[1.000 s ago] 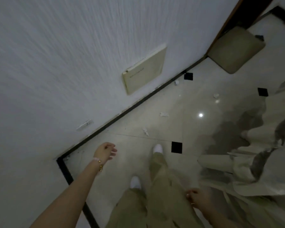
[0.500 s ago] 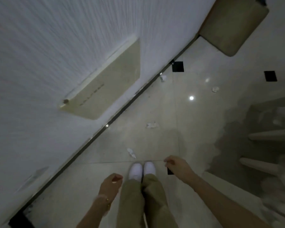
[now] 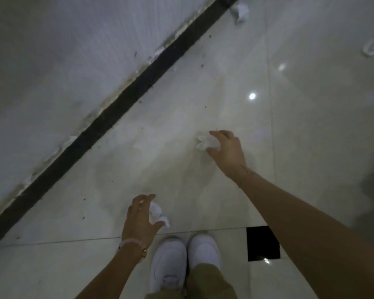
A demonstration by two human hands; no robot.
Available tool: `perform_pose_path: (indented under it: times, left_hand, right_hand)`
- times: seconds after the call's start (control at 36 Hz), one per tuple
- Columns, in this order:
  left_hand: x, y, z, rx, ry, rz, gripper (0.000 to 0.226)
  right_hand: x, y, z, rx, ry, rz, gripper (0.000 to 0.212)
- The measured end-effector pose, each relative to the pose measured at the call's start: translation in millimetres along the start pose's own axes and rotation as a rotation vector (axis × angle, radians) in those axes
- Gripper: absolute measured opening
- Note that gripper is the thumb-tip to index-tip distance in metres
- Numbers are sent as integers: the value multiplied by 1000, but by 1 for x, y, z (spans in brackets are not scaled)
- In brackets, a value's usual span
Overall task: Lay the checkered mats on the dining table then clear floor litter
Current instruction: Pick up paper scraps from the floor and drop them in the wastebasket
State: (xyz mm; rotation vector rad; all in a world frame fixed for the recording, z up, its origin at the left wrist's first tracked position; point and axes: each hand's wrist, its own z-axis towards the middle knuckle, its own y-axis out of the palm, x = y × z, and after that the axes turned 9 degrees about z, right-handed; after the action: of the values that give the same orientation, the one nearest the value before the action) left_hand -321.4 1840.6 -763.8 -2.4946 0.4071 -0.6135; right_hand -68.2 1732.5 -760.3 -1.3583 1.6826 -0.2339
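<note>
My left grip (image 3: 141, 214) curls open-fingered around one paper wad (image 3: 157, 213) by my shoes (image 3: 185, 260), not yet closed; my right grip (image 3: 225, 147) likewise cups another wad (image 3: 205, 142) on the floor (image 3: 181, 100). Two more scraps (image 3: 240, 10) (image 3: 372, 47) lie farther off, one near the black skirting (image 3: 117, 104).

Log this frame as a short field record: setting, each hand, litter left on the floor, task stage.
setting: glossy tiled floor beside a wall with a black baseboard
left hand: fingers curled around a crumpled paper near the white shoes
right hand: closing on a second paper wad
litter left: two wads farther off, one by the baseboard, one at far right
stage: clearing litter
</note>
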Motion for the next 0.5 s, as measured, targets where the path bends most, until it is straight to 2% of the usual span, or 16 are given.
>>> perform_pose_path:
  times: [0.08, 0.17, 0.28, 0.39, 0.5]
  left_hand:
    - [-6, 20, 7, 53, 18, 33, 62]
    - [-12, 34, 11, 187, 56, 88, 38]
    - [-19, 44, 17, 235, 97, 70, 1]
    - [-19, 42, 20, 206, 107, -20, 7]
    - [-5, 25, 11, 155, -19, -244, 26]
  right_hand:
    - [9, 17, 18, 31, -2, 40, 46]
    - [19, 28, 24, 89, -56, 35, 32]
    - [27, 36, 26, 119, -52, 64, 16]
    - [28, 34, 21, 94, 33, 146, 14]
    - [22, 20, 5, 77, 116, 235, 14]
